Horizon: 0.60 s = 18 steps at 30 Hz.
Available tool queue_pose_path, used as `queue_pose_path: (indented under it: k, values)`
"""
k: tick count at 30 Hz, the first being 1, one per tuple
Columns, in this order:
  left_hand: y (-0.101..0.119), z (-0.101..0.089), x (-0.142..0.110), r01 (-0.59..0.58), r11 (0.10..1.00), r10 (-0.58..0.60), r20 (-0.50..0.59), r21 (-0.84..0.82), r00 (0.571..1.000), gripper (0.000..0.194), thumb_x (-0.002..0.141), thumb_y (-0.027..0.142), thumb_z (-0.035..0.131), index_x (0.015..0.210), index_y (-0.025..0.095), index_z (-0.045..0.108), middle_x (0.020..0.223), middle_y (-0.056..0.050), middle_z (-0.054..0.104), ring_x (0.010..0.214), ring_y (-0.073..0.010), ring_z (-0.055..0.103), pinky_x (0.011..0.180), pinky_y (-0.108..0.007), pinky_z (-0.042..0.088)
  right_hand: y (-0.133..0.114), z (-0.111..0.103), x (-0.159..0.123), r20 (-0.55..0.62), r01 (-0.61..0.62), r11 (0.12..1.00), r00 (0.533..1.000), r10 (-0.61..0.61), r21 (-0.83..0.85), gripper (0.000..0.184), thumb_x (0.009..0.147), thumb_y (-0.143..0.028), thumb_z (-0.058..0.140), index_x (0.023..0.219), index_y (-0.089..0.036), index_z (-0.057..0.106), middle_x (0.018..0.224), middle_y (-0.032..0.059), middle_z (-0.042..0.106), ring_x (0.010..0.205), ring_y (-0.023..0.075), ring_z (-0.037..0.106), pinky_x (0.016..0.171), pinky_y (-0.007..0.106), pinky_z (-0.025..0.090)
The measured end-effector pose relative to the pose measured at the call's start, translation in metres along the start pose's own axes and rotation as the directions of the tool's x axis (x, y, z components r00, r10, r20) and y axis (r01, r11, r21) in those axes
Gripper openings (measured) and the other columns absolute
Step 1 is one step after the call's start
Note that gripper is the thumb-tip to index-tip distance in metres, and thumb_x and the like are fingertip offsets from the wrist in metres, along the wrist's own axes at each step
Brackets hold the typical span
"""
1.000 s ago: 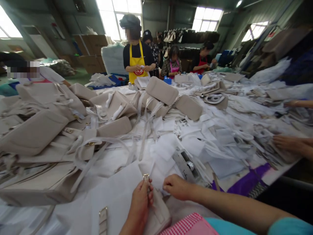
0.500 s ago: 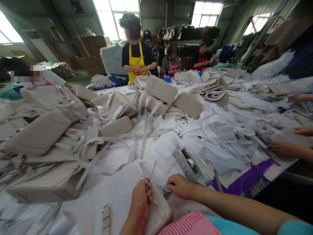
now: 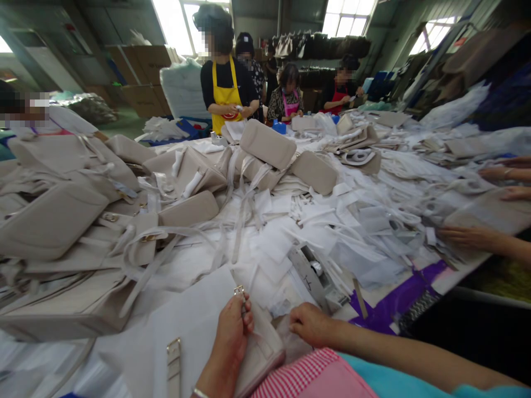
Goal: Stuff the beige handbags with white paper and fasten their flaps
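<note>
My left hand (image 3: pixel 233 327) is closed around a strap with a metal buckle (image 3: pixel 239 291), which sticks up above the thumb. Under that hand lies a beige handbag (image 3: pixel 263 354), partly covered by a white sheet (image 3: pixel 194 312). A second buckled strap (image 3: pixel 173 362) rests on the sheet, to the left of my forearm. My right hand (image 3: pixel 309 325) is curled shut by the bag's right side, close to some pale wrapping. Whatever its fingers may grip is hidden.
Beige bags (image 3: pixel 53 221) are heaped at left and centre. A grey metal dispenser (image 3: pixel 309 276) stands beyond my right hand, near purple material (image 3: pixel 394 307). A co-worker's hands (image 3: pixel 468 237) work at the right edge. Several people stand or sit across the table.
My right hand has drawn slightly nearer to me, away from the dispenser. My left hand keeps its hold on the buckled strap. The whole view has shifted a little.
</note>
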<state>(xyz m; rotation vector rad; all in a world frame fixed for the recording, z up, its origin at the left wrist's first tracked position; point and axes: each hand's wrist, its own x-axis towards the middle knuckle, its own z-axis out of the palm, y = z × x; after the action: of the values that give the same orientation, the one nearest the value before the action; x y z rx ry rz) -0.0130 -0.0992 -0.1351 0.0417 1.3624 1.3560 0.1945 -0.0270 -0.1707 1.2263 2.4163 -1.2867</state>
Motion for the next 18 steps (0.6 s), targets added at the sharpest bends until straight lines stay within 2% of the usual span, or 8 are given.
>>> queue_pose_path:
  k: [3, 6, 11, 15, 18]
  values:
    - [0.001, 0.001, -0.004, 0.015, 1.0, -0.014, -0.016, 0.023, 1.0, 0.025, 0.082, 0.042, 0.053, 0.09, 0.019, 0.051, 0.067, 0.008, 0.046, 0.041, -0.0018, 0.034, 0.038, -0.015, 0.028, -0.004, 0.004, -0.001, -0.028, 0.012, 1.0, 1.0, -0.012, 0.001, 0.018, 0.077, -0.027, 0.058, 0.068, -0.016, 0.069, 0.07, 0.0043, 0.069, 0.068, 0.0164, 0.058, 0.06, 0.026, 0.032]
    - [0.0, 0.001, -0.009, 0.017, 1.0, -0.016, -0.039, 0.01, 0.999, 0.022, 0.08, 0.04, 0.052, 0.087, 0.019, 0.051, 0.066, 0.007, 0.047, 0.041, -0.0028, 0.035, 0.038, -0.017, 0.027, -0.005, 0.004, 0.002, -0.073, 0.036, 0.999, 0.997, -0.037, -0.009, 0.03, 0.083, -0.036, 0.053, 0.063, -0.016, 0.061, 0.065, 0.0033, 0.064, 0.065, 0.0163, 0.055, 0.059, 0.027, 0.03]
    - [-0.002, -0.002, -0.01, 0.02, 0.999, -0.024, -0.086, -0.044, 0.996, 0.016, 0.077, 0.033, 0.051, 0.084, 0.019, 0.051, 0.063, 0.006, 0.049, 0.04, -0.0048, 0.037, 0.036, -0.019, 0.024, -0.012, -0.007, 0.018, -0.1, 0.124, 0.992, 0.987, -0.123, 0.011, 0.044, 0.087, -0.052, 0.041, 0.059, -0.019, 0.048, 0.061, 0.0018, 0.055, 0.062, 0.0164, 0.05, 0.058, 0.027, 0.034]
    - [-0.004, -0.004, -0.011, 0.033, 0.997, -0.039, -0.08, -0.071, 0.996, 0.014, 0.076, 0.031, 0.051, 0.082, 0.019, 0.052, 0.062, 0.005, 0.05, 0.038, -0.0054, 0.037, 0.035, -0.019, 0.026, -0.035, -0.021, 0.024, -0.083, 0.167, 0.985, 0.983, -0.163, 0.044, 0.046, 0.088, -0.056, 0.039, 0.068, -0.019, 0.056, 0.063, 0.001, 0.054, 0.061, 0.0166, 0.05, 0.059, 0.027, 0.039]
    - [-0.006, -0.005, -0.012, 0.037, 0.996, -0.043, -0.077, -0.081, 0.996, 0.013, 0.075, 0.03, 0.051, 0.081, 0.019, 0.053, 0.061, 0.005, 0.05, 0.037, -0.0056, 0.037, 0.034, -0.019, 0.025, -0.051, -0.022, 0.022, -0.065, 0.186, 0.981, 0.981, -0.183, 0.048, 0.045, 0.088, -0.057, 0.041, 0.073, -0.02, 0.061, 0.065, 0.0015, 0.056, 0.063, 0.0175, 0.053, 0.059, 0.027, 0.041]
